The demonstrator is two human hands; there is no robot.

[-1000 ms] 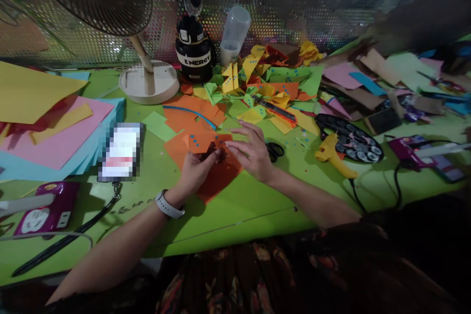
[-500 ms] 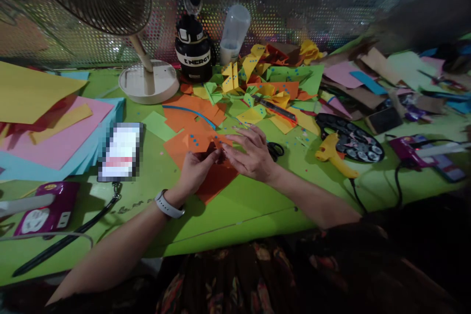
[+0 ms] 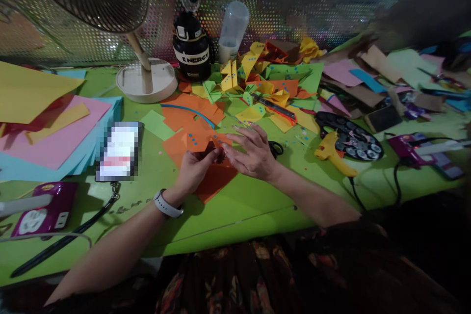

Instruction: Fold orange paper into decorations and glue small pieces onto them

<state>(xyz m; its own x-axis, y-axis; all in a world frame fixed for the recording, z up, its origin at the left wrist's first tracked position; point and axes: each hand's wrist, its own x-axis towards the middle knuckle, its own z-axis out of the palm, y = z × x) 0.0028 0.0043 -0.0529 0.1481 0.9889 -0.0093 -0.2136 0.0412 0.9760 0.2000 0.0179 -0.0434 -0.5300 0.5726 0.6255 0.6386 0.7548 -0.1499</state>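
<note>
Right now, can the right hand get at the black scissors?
Likely yes. The scissors' handles show just beside the right hand, with nothing seen lying over them; the rest is hidden. But its fingertips are at the dotted orange paper, so it would have to leave that first.

Bare right hand (image 3: 255, 153): fingers lowered and drawn slightly closer to the blue-dotted, folded orange paper (image 3: 198, 143) than one second earlier.

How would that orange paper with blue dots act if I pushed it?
The dotted orange paper would probably bend easily, since it looks thin. It's likely light too: the left hand seems to pinch just its near edge.
</note>
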